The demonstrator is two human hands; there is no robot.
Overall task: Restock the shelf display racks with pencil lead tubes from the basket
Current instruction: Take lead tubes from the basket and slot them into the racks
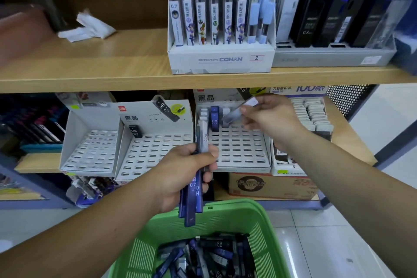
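Fingers [213, 152] of left hand [185, 174] curled round a bundle of lead tubes [194, 189], palm side hidden | right hand [273, 119] pinches one pale tube [235, 113], motion-blurred, label unreadable, above slotted rack [239, 149] | blue tube [214, 119] upright in back row | green basket [230, 219] below, cut off by frame bottom, loose tubes [216, 255] inside

The right hand [270, 119] covers the back-right slots of the slotted rack [237, 149], and the tube [233, 116] it pinches there is motion-smeared, its print unreadable. Just below the rack, the left hand [180, 174] wraps a bundle of tubes [193, 198], hiding much of it; the count is unclear. Farther below, the green basket [237, 216] runs off the bottom edge.
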